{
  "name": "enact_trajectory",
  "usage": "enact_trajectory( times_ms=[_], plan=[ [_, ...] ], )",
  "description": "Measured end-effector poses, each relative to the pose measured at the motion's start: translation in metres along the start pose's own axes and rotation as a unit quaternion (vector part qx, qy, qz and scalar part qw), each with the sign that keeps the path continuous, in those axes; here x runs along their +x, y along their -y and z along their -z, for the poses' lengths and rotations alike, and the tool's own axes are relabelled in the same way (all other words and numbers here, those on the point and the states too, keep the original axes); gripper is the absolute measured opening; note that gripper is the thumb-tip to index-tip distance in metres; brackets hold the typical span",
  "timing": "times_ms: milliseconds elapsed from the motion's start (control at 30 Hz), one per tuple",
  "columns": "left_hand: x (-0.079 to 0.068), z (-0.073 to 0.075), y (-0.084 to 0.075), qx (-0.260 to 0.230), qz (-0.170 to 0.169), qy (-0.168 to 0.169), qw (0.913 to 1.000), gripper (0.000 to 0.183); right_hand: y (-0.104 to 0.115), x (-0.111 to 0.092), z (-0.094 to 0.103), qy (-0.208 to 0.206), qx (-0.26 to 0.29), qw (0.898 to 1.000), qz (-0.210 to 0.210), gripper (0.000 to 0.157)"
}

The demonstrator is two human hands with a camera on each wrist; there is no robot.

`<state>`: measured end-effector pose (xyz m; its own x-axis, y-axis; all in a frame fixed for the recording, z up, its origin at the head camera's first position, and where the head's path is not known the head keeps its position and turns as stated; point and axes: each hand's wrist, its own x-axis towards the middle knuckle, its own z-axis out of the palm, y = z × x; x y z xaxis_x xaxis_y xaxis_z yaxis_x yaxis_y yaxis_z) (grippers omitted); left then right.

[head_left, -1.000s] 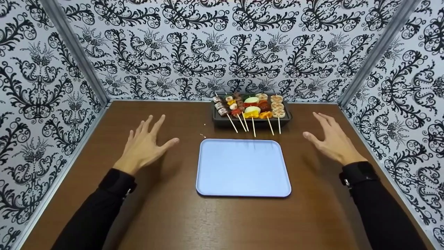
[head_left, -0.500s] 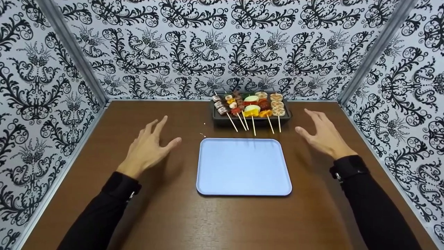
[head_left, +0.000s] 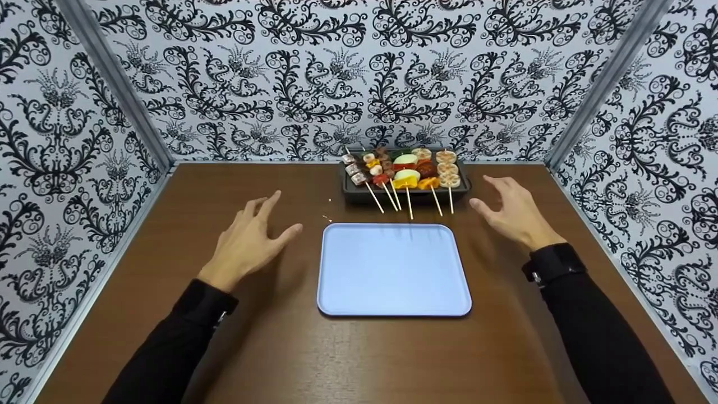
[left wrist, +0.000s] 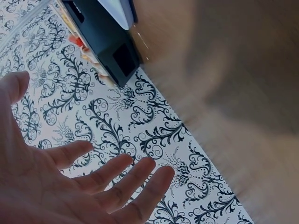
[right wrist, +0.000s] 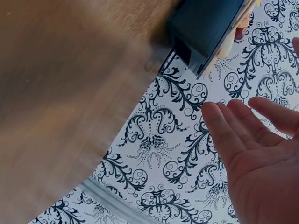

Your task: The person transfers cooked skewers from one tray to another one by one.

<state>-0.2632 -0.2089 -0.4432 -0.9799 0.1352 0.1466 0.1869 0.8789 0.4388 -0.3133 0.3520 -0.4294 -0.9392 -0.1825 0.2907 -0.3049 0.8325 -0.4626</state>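
Note:
My left hand [head_left: 247,244] hovers over the wooden table, left of the light blue tray [head_left: 394,270], fingers spread and holding nothing. On the other side my right hand [head_left: 516,216] is held in the air near the right end of a black grill pan [head_left: 364,196], with thumb and fingers apart. Several food skewers lie in the pan, among them one with pale round slices [head_left: 449,171] and one with green, red and yellow pieces [head_left: 406,174]. Their sticks point toward the tray. Both wrist views show bare palms; the left one also catches the pan's side [left wrist: 105,39].
The brown table [head_left: 359,359] is enclosed by patterned walls [head_left: 314,84] at the back and both sides. Small pale crumbs [head_left: 327,217] lie left of the pan, just behind the tray. Metal corner posts [head_left: 606,84] stand at the back corners.
Both hands have moved inward, the right one left toward the pan and the left one right toward the tray. The right fingers have curved somewhat. Tray, pan and skewers stay put.

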Motion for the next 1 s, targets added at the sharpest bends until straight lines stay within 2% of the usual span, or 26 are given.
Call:
enact_trajectory(
  times_ms=[533,1000],
  plan=[
    [-0.007,-0.006,-0.015,-0.002,-0.009,0.0,1.0,0.103,0.016,0.016,-0.013,-0.007,0.042,0.999,-0.009,0.069],
    [-0.014,-0.013,-0.031,-0.004,-0.029,-0.002,0.9996,0.099,0.025,0.024,-0.025,-0.004,0.052,0.998,-0.034,0.06]
  ],
)
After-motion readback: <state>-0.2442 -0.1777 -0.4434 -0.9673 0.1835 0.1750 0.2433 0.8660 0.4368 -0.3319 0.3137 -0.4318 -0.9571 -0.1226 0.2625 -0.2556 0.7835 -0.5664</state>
